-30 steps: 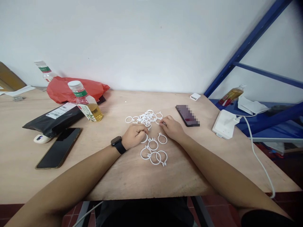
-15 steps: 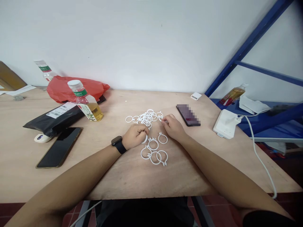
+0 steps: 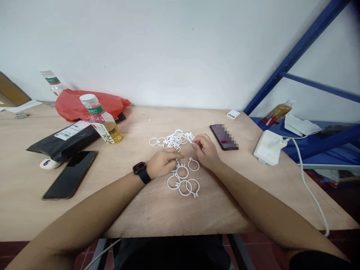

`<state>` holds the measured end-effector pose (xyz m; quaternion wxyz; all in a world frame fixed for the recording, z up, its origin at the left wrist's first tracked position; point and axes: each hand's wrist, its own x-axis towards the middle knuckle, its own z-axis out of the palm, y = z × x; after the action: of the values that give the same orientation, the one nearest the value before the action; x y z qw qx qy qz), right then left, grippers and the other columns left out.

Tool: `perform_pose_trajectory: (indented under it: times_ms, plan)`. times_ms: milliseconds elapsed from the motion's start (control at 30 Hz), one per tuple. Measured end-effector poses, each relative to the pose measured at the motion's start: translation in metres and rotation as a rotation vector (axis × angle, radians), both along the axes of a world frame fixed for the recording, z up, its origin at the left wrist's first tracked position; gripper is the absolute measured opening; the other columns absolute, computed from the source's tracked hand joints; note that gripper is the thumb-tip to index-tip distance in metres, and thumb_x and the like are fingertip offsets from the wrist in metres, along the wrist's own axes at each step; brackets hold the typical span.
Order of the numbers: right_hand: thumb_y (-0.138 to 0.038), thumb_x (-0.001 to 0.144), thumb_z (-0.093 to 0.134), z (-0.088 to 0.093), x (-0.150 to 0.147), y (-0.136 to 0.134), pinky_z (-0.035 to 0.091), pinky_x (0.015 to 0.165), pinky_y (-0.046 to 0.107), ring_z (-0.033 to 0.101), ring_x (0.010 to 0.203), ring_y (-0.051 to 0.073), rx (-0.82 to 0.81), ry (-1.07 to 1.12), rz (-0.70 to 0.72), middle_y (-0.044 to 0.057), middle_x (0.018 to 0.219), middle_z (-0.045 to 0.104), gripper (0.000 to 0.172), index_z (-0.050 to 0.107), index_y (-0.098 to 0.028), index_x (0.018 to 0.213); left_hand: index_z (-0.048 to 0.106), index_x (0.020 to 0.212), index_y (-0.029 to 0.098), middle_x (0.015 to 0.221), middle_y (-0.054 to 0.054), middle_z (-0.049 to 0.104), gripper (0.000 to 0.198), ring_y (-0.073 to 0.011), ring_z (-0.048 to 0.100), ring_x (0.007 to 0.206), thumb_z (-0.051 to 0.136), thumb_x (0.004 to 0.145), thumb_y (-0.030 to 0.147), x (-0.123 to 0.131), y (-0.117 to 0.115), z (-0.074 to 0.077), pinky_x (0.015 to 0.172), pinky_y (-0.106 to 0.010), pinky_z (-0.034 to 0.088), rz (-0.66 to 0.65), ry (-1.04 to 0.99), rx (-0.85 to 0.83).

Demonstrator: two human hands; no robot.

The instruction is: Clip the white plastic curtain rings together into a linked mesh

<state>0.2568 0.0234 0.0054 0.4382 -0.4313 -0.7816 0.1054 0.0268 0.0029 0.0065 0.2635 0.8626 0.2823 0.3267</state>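
Observation:
A heap of white plastic rings [image 3: 172, 139] lies mid-table on the wooden table [image 3: 157, 210]. Nearer me, several rings are laid out flat in a small group [image 3: 184, 179]. My left hand [image 3: 163, 162], with a black watch on the wrist, rests on the table with its fingers stretched toward the group, touching a ring at its upper edge. My right hand [image 3: 205, 150] pinches a white ring at the right edge of the heap.
A bottle of yellow drink [image 3: 101, 120], a red bag [image 3: 84, 104], a black parcel [image 3: 62, 140], a black phone [image 3: 70, 174] and a white mouse [image 3: 48, 164] lie at left. Another phone [image 3: 224, 137], a white charger [image 3: 268, 147] with cable and a blue rack [image 3: 303, 45] sit at right.
My left hand has gone from a fist to outstretched fingers reaching right. My right hand has lifted slightly at the heap's edge, pinching a ring.

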Motion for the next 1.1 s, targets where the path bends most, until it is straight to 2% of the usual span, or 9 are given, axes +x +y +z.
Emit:
perform_pose_trajectory:
  times_ms: [167, 233, 333, 433, 533, 667, 800, 967, 1100]
  plan:
    - [-0.024, 0.095, 0.052, 0.004, -0.006, -0.010, 0.050, 0.078, 0.033, 0.058, 0.091, 0.019, 0.097, -0.092, 0.175, 0.007, 0.098, 0.060, 0.007, 0.058, -0.022, 0.093, 0.073, 0.101, 0.018, 0.096, -0.006, 0.072, 0.027, -0.0164, 0.065, 0.085, 0.051, 0.084, 0.017, 0.001, -0.003, 0.004, 0.080, -0.030, 0.051, 0.059, 0.008, -0.016]
    - [-0.023, 0.095, 0.052, 0.006, -0.008, -0.013, 0.051, 0.080, 0.034, 0.058, 0.093, 0.019, 0.142, -0.125, 0.227, 0.007, 0.098, 0.060, 0.007, 0.059, -0.021, 0.094, 0.072, 0.101, 0.018, 0.090, -0.004, 0.073, 0.022, -0.0138, 0.063, 0.072, 0.056, 0.087, 0.026, 0.002, -0.003, 0.004, 0.069, -0.027, 0.051, 0.181, -0.027, -0.077]
    - [-0.022, 0.094, 0.054, 0.008, -0.010, -0.015, 0.052, 0.080, 0.035, 0.058, 0.091, 0.019, 0.197, -0.153, 0.273, 0.008, 0.098, 0.061, 0.006, 0.059, -0.021, 0.094, 0.065, 0.115, 0.017, 0.087, -0.003, 0.073, 0.032, -0.0112, 0.060, 0.061, 0.059, 0.089, 0.035, 0.002, 0.000, -0.001, 0.059, -0.024, 0.048, 0.359, -0.173, -0.196]
    - [-0.021, 0.094, 0.053, 0.010, -0.013, -0.016, 0.052, 0.078, 0.034, 0.059, 0.089, 0.019, 0.227, -0.203, 0.327, 0.007, 0.095, 0.062, 0.008, 0.060, -0.022, 0.091, 0.063, 0.121, 0.016, 0.086, -0.004, 0.073, 0.037, -0.0113, 0.061, 0.064, 0.058, 0.091, 0.035, 0.001, 0.003, -0.005, 0.061, -0.023, 0.048, 0.359, -0.287, -0.220]
    - [-0.022, 0.094, 0.054, 0.010, -0.016, -0.018, 0.051, 0.076, 0.034, 0.059, 0.087, 0.019, 0.209, -0.256, 0.349, 0.007, 0.093, 0.064, 0.009, 0.060, -0.022, 0.087, 0.070, 0.109, 0.016, 0.080, -0.003, 0.071, 0.027, -0.0104, 0.059, 0.062, 0.058, 0.090, 0.033, 0.001, 0.003, -0.007, 0.060, -0.022, 0.047, 0.322, -0.284, -0.175]
    - [-0.023, 0.091, 0.056, 0.005, -0.015, -0.017, 0.049, 0.075, 0.034, 0.058, 0.083, 0.020, 0.153, -0.282, 0.303, 0.006, 0.086, 0.064, 0.005, 0.058, -0.021, 0.087, 0.072, 0.095, 0.016, 0.079, -0.003, 0.072, 0.020, -0.0089, 0.055, 0.057, 0.060, 0.088, 0.030, 0.002, 0.002, -0.005, 0.053, -0.020, 0.043, 0.329, -0.301, -0.185]
    - [-0.032, 0.093, 0.055, -0.001, -0.011, -0.016, 0.047, 0.067, 0.030, 0.059, 0.067, 0.017, 0.024, -0.184, 0.119, 0.004, 0.080, 0.066, 0.011, 0.059, -0.021, 0.094, 0.071, 0.088, 0.015, 0.076, -0.003, 0.070, 0.016, -0.0096, 0.056, 0.057, 0.058, 0.085, 0.023, 0.001, 0.001, -0.003, 0.053, -0.021, 0.043, 0.371, -0.336, -0.160]
    - [-0.033, 0.090, 0.057, -0.001, -0.008, -0.015, 0.047, 0.060, 0.026, 0.057, 0.055, 0.013, -0.201, 0.008, -0.024, -0.002, 0.073, 0.066, 0.040, 0.053, -0.023, 0.128, 0.071, 0.086, 0.015, 0.078, -0.004, 0.070, 0.018, -0.0128, 0.062, 0.067, 0.054, 0.081, 0.017, -0.001, 0.001, -0.001, 0.061, -0.023, 0.048, 0.352, -0.341, -0.115]
    - [-0.030, 0.088, 0.054, 0.002, -0.008, -0.011, 0.046, 0.060, 0.026, 0.056, 0.055, 0.012, -0.211, -0.008, -0.013, -0.001, 0.072, 0.066, 0.028, 0.068, -0.023, 0.111, 0.072, 0.088, 0.015, 0.083, -0.005, 0.071, 0.023, -0.0141, 0.064, 0.074, 0.052, 0.079, 0.013, -0.001, 0.002, 0.000, 0.065, -0.024, 0.049, 0.324, -0.316, -0.098]
